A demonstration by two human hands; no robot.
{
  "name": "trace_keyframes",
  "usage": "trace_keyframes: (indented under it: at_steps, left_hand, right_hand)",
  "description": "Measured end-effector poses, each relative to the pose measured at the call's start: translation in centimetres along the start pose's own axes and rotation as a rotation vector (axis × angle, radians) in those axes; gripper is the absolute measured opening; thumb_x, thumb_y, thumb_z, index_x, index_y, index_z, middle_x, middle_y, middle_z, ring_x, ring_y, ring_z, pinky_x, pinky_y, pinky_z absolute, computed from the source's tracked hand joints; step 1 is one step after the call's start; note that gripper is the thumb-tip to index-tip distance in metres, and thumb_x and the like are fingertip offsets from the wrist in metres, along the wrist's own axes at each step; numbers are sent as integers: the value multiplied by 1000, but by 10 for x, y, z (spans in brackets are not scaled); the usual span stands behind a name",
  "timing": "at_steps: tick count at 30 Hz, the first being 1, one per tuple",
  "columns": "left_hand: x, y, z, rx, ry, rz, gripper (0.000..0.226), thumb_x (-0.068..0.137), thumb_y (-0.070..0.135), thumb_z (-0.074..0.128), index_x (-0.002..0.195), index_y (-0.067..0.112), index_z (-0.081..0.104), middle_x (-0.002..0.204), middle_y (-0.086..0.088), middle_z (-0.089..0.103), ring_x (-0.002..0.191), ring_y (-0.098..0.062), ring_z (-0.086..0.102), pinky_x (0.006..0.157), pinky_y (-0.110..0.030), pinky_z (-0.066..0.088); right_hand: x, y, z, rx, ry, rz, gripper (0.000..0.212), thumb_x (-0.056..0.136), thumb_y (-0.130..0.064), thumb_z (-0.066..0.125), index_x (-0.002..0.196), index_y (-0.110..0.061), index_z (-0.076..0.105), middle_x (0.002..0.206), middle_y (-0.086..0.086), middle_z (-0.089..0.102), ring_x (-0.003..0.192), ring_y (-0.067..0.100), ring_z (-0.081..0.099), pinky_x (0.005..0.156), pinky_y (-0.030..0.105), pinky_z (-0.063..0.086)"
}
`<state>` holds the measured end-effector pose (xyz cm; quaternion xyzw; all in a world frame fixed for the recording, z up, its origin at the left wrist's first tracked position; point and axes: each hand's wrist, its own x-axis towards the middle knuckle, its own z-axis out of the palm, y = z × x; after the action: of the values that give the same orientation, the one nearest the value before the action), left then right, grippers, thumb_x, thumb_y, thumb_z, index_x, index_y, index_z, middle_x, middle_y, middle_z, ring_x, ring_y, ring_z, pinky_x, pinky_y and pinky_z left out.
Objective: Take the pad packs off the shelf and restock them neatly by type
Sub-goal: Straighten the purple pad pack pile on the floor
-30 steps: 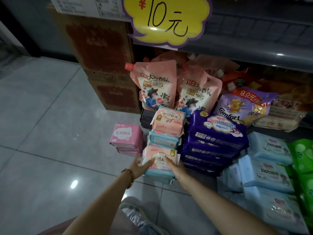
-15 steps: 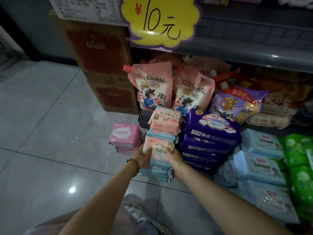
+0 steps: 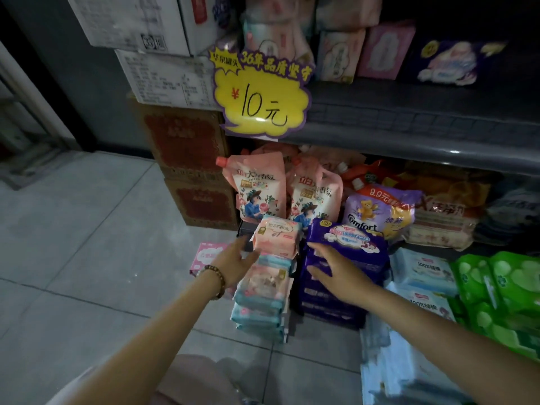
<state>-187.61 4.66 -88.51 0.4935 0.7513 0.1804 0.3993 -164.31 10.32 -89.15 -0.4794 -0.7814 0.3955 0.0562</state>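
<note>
Pad packs [image 3: 264, 287] in a mixed pink-and-teal pile stand on the floor between the two hands. The left hand [image 3: 236, 260] is spread, fingers straight and a little apart. Its tips are right beside the lower left edge of the pink pack [image 3: 277, 233] that tops the pile — blur hides whether they touch. It holds nothing. A bead bracelet [image 3: 217, 277] circles that wrist.

The right hand [image 3: 336, 270] is also spread, fingers fanned, palm down at the left front of the purple packs [image 3: 349, 239], a stack just beside the mixed pile. It grips nothing, and contact with the wrapping cannot be told.

Small pink packs [image 3: 206, 252] sit left of the pile, partly behind the left wrist. Pale blue packs [image 3: 420, 267] and green packs [image 3: 502, 290] lie to the right.

Behind, two pink pouches [image 3: 257, 188] stand upright beside a purple softener bag [image 3: 380, 213], under a grey shelf [image 3: 409, 133]. A yellow price sign [image 3: 260, 103] hangs at the shelf's left end, and more packs [image 3: 336, 54] stand on it. Cardboard boxes [image 3: 187, 147] are stacked to the left on the tiled floor [image 3: 73, 244].
</note>
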Motion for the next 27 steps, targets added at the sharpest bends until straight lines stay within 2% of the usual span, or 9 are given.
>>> trace_keyframes:
  at_steps: [2, 4, 6, 9, 11, 15, 19, 23, 27]
  left_hand:
    - [-7, 38, -17, 186, 105, 178, 54, 98, 41, 43, 144, 17, 30, 139, 0, 45, 119, -21, 47, 97, -28, 40]
    - [-12, 81, -31, 350, 192, 305, 62, 96, 46, 43, 149, 18, 23, 147, -6, 38, 132, -27, 37, 107, -38, 35]
    - [-11, 125, -41, 475, 274, 401, 65, 97, 45, 42, 150, 17, 18, 152, -6, 30, 139, -26, 28, 113, -40, 28]
    - [-6, 193, -47, 544, 414, 565, 63, 97, 46, 41, 150, 18, 21, 152, -3, 30, 140, -22, 25, 113, -36, 24]
    - [4, 232, -47, 518, 476, 639, 60, 97, 48, 38, 148, 19, 25, 150, -2, 33, 138, -22, 27, 111, -35, 25]
    - [39, 291, -38, 529, 523, 655, 61, 97, 52, 33, 148, 19, 26, 152, -1, 31, 140, -21, 25, 114, -35, 23]
    - [78, 324, -29, 587, 468, 573, 63, 97, 55, 27, 150, 20, 22, 155, -2, 25, 142, -22, 21, 116, -36, 19]
    - [114, 337, -24, 594, 410, 485, 66, 96, 60, 24, 150, 21, 21, 156, -1, 22, 143, -22, 18, 117, -36, 15]
    - [136, 333, -21, 673, 355, 409, 70, 91, 68, 18, 147, 27, 27, 153, 2, 30, 140, -21, 23, 115, -37, 18]
  right_hand:
    - [-11, -6, -42, -102, 65, -109, 59, 97, -37, 52, 149, -30, 26, 153, -12, 28, 137, 7, 33, 107, 25, 32]
    - [-21, -12, -84, -202, 129, -175, 61, 96, -38, 52, 150, -32, 23, 147, -23, 24, 133, -1, 27, 108, 25, 31]
    - [-27, -17, -127, -282, 215, -227, 61, 96, -39, 53, 149, -35, 24, 150, -21, 22, 135, 2, 30, 110, 27, 31]
    - [-37, -25, -188, -272, 355, -290, 57, 95, -37, 54, 147, -35, 30, 152, -18, 24, 139, 3, 29, 112, 24, 27]
    - [-41, -30, -224, -284, 433, -304, 55, 95, -39, 52, 146, -36, 31, 153, -18, 24, 139, 2, 27, 113, 28, 28]
    - [-38, -25, -283, -310, 508, -270, 55, 96, -42, 50, 147, -38, 28, 154, -19, 22, 139, 3, 26, 105, 21, 29]
    - [-24, -7, -321, -254, 538, -188, 59, 96, -41, 52, 148, -34, 25, 155, -14, 23, 140, 8, 28, 105, 23, 29]
    - [3, 23, -346, -42, 586, -129, 70, 89, -46, 60, 148, -31, 26, 154, -10, 26, 138, 9, 30, 109, 27, 30]
    - [42, 45, -368, 189, 693, -66, 72, 84, -44, 68, 144, -25, 34, 148, -2, 38, 130, 11, 38, 101, 24, 32]
